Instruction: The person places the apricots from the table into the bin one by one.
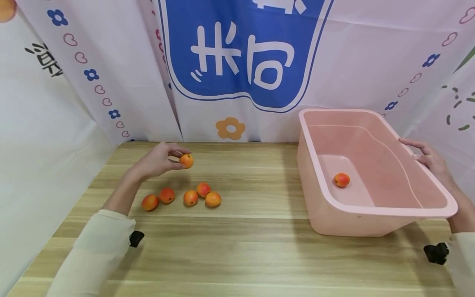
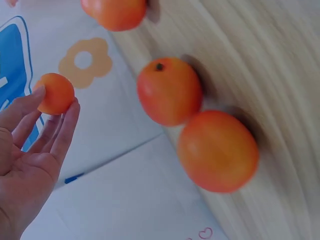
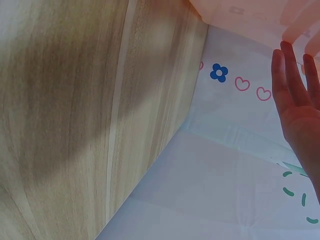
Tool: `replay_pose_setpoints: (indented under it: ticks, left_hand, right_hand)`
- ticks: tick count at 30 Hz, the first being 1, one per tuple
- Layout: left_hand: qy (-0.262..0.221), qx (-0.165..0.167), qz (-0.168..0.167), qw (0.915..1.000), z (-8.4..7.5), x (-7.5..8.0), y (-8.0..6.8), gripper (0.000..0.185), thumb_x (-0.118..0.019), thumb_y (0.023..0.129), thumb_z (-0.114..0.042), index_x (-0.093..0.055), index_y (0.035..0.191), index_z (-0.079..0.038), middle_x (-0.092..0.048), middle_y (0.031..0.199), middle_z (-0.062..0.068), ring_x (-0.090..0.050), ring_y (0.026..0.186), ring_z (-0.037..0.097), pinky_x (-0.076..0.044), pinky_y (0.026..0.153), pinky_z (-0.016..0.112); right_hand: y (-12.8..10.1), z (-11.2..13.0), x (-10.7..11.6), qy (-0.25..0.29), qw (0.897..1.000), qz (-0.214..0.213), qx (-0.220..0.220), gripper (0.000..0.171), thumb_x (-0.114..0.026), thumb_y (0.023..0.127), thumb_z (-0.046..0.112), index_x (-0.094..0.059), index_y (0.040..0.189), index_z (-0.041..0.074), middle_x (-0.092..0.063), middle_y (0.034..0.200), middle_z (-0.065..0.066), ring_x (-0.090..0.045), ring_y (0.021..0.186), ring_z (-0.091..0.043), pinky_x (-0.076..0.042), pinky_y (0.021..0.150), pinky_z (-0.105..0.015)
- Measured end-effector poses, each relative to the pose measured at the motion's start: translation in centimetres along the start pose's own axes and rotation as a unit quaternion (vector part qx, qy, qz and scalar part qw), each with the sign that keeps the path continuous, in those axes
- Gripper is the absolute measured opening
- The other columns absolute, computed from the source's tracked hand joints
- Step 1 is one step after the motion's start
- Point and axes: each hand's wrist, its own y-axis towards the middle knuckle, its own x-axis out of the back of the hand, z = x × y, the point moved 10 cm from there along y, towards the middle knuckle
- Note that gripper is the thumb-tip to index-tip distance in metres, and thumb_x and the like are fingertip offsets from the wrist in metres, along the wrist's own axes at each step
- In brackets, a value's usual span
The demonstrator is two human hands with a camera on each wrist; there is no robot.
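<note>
My left hand pinches an orange apricot between thumb and fingertips, raised above the table. The left wrist view shows that held apricot from the palm side. Below the hand lie several red-orange apricots, a pair on the left and a cluster beside it. On the right stands a deep pink plastic tub with one apricot on its floor. My right hand holds the tub's right rim. In the right wrist view, its fingers lie against the outer wall.
The wooden table meets a printed white cloth hanging behind and at both sides. Black wrist mounts show beside both sleeves.
</note>
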Motion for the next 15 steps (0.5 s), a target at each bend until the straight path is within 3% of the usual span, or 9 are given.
replay_pose_setpoints:
  ticks: [10, 15]
  left_hand:
    - [-0.046, -0.016, -0.008, 0.9988, -2.4, -0.2, 1.2, 0.041, -0.073, 0.094, 0.001, -0.063, 0.133, 0.007, -0.066, 0.128, 0.023, -0.060, 0.122, 0.037, -0.049, 0.106, 0.052]
    - [-0.062, -0.028, -0.012, 0.9976, -3.6, -0.2, 1.9, 0.041, -0.075, 0.093, 0.001, -0.064, 0.132, 0.005, -0.066, 0.128, 0.022, -0.061, 0.122, 0.036, -0.053, 0.102, 0.043]
  right_hand:
    - [0.2, 0.0, 0.0, -0.003, 1.000, 0.006, 0.011, 0.068, -0.023, 0.101, -0.014, -0.077, 0.119, 0.025, -0.072, 0.079, 0.000, -0.062, 0.053, -0.007, -0.052, 0.049, -0.015]
    - [0.0, 0.1, 0.1, -0.023, 1.000, -0.006, 0.009, 0.066, -0.026, 0.102, -0.012, -0.076, 0.119, 0.028, -0.071, 0.081, 0.002, -0.061, 0.053, -0.006, -0.050, 0.048, -0.015]
